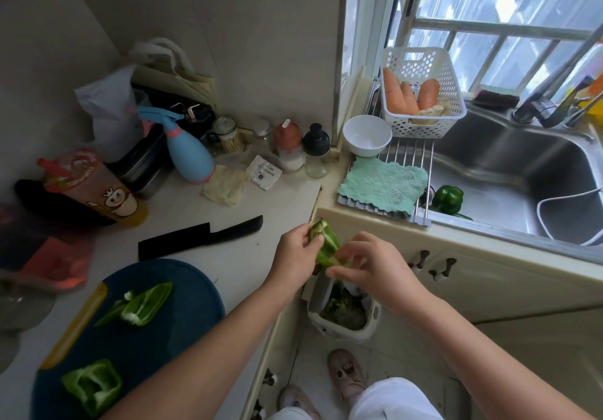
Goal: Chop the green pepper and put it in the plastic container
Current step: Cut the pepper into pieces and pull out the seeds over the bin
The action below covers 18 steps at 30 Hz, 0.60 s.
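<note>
Head: left hand, right hand pinch one pepper piece.

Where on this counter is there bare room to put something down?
Bare counter lies between the black knife, the crumpled wrapper and the counter's right edge. A narrower strip runs between knife and blue cutting board. The back corner, around the spray bottle and jars, is crowded.

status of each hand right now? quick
Left hand: grips the cut green pepper piece.
Right hand: pinches the lower end of the same piece.
</note>
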Available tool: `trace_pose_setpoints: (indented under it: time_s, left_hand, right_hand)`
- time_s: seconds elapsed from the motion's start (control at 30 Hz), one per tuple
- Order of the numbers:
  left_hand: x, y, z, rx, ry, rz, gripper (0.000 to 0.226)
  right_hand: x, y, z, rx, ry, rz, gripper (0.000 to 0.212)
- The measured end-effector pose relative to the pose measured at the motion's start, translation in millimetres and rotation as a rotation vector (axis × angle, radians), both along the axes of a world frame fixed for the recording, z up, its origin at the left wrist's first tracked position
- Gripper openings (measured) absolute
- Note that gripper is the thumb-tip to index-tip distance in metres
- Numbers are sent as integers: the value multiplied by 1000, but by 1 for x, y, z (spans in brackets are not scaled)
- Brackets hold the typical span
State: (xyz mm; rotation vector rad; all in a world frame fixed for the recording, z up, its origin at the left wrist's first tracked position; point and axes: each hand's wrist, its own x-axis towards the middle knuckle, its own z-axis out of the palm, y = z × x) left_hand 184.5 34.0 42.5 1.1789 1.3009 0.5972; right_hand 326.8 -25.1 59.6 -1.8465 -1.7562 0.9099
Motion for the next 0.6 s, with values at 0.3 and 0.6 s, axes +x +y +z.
trace_pose_setpoints:
  time_s: [0.3, 0.6]
  left_hand:
    - [9, -2, 11, -130, -126, -38, 20]
    - [9, -5, 19, -122, -121, -111, 17]
  right_hand:
    - [-1, 4, -3, 80, -100, -50, 19]
    - [-1, 4, -1, 91, -46, -44, 14]
